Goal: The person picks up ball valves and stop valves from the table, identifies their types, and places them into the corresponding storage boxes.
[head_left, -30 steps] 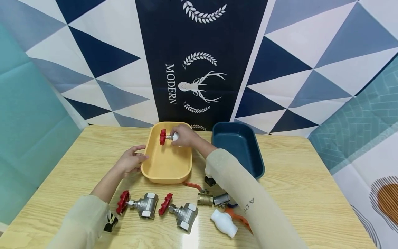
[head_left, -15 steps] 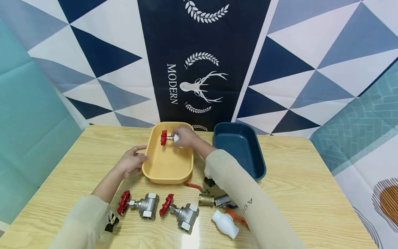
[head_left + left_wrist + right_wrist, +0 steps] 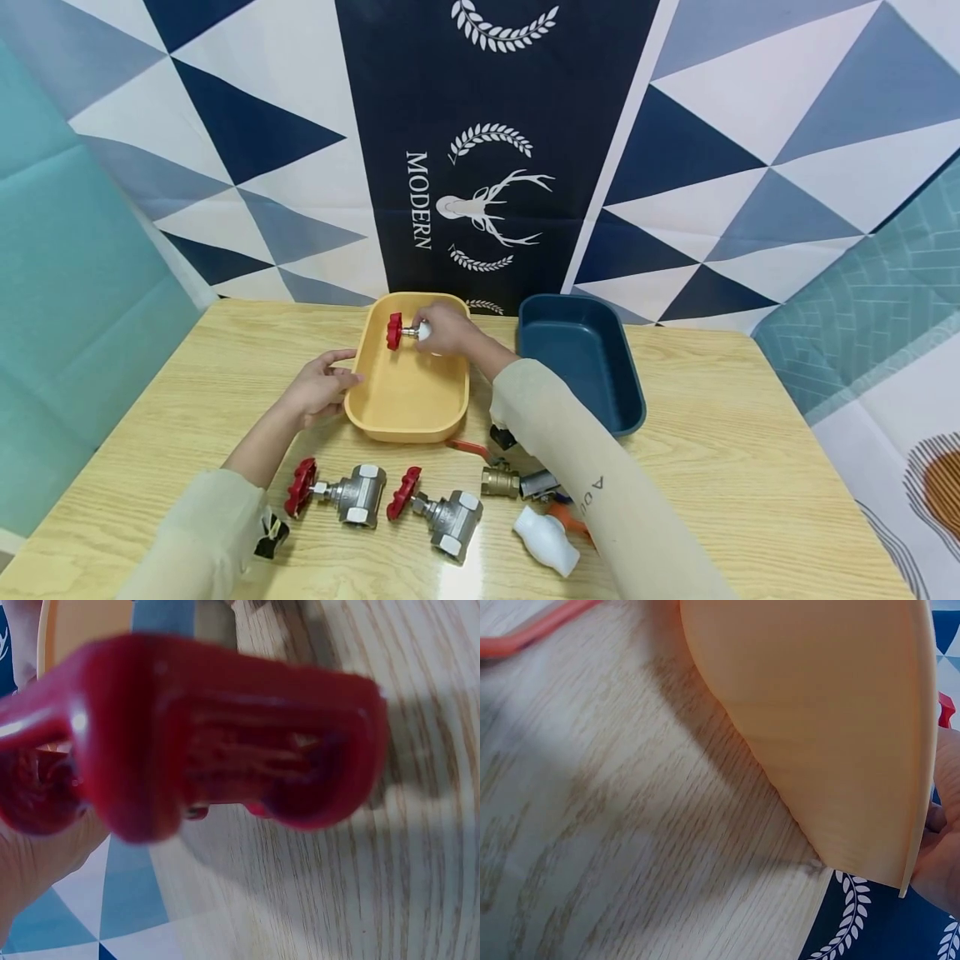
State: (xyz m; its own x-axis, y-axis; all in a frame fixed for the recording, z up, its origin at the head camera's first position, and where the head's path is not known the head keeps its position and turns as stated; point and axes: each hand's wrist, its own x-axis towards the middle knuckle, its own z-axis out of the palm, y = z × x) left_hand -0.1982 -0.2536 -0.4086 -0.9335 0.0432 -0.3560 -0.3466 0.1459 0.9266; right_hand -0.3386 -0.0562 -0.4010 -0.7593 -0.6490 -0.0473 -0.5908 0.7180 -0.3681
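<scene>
In the head view, my right hand (image 3: 446, 329) grips the white body of a valve with a red handwheel (image 3: 394, 332) inside the upper part of the yellow tray (image 3: 408, 400). The handwheel points left. My fingers hide most of the white body. At the tray's left side, my left hand (image 3: 321, 388) holds the rim, thumb over the edge and the other fingers outside. The right wrist view shows the tray's outer wall (image 3: 817, 735) with part of my right hand (image 3: 941, 862) beyond it. A red handwheel (image 3: 225, 735) fills much of the left wrist view.
A dark blue tray (image 3: 577, 358) stands to the right. Two metal valves with red handwheels (image 3: 358, 496) lie in front on the wooden table. Nearby are a brass valve (image 3: 498, 482) with an orange lever, a grey metal valve (image 3: 538, 484) and a white valve (image 3: 546, 542) with an orange handle.
Both hands keep their places at the yellow tray, and the valve stays in my right hand. The head view has shifted slightly.
</scene>
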